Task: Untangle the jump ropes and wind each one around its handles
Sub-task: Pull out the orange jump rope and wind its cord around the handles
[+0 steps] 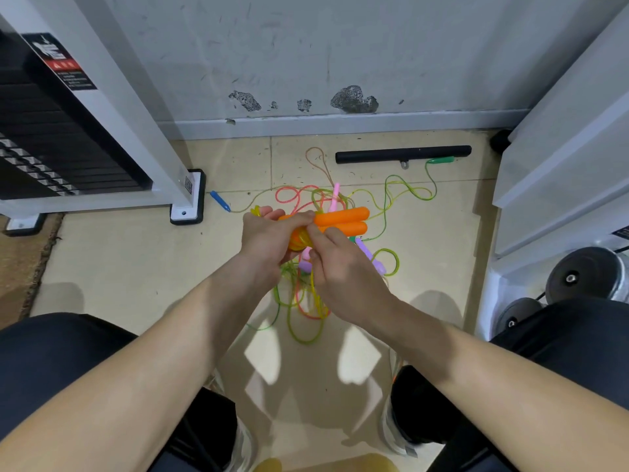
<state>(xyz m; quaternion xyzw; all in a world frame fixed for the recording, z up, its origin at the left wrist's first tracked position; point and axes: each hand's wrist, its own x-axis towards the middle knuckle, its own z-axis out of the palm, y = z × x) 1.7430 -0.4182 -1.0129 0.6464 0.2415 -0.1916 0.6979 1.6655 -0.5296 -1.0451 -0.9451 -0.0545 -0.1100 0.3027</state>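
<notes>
Head view: left hand (269,240) fingers (296,218) clamp two orange plastic jump-rope handles (343,221), right hand (340,267) pinches their wound cord, which could spring loose or snag the coloured floor tangle (301,303) at six o'clock.

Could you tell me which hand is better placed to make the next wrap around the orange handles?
Probably the right hand: it pinches the cord wound on the orange handles, while the left hand is busy gripping them together.

Scuffed grey wall (340,46), beige tiled floor (119,267)
</notes>
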